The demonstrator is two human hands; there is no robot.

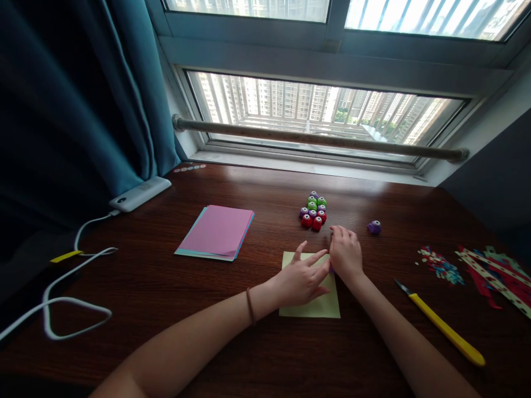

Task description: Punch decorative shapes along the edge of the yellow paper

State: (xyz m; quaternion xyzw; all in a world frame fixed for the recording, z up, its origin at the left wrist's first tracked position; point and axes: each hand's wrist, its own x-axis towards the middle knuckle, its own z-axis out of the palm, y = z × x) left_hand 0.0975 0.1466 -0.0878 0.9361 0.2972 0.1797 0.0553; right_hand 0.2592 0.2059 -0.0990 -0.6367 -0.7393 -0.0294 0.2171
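Observation:
A pale yellow-green sheet of paper (309,309) lies flat on the table in front of me. My left hand (302,279) hovers over it with fingers spread, the fingertips close to my right hand. My right hand (347,253) is curled at the sheet's upper right edge. A bit of a purple paper punch (332,270) shows under its fingers; most of it is hidden. Just beyond, several small craft punches in red (306,221), green (312,206) and purple stand in a cluster. Another purple punch (374,226) stands apart to the right.
A stack of coloured paper (218,229), pink on top, lies left. To the right are a yellow-handled craft knife (446,329), tiny punched pieces (442,265) and punched paper strips (495,276). A white device (141,194) with a white cable (50,301) lies by the curtain.

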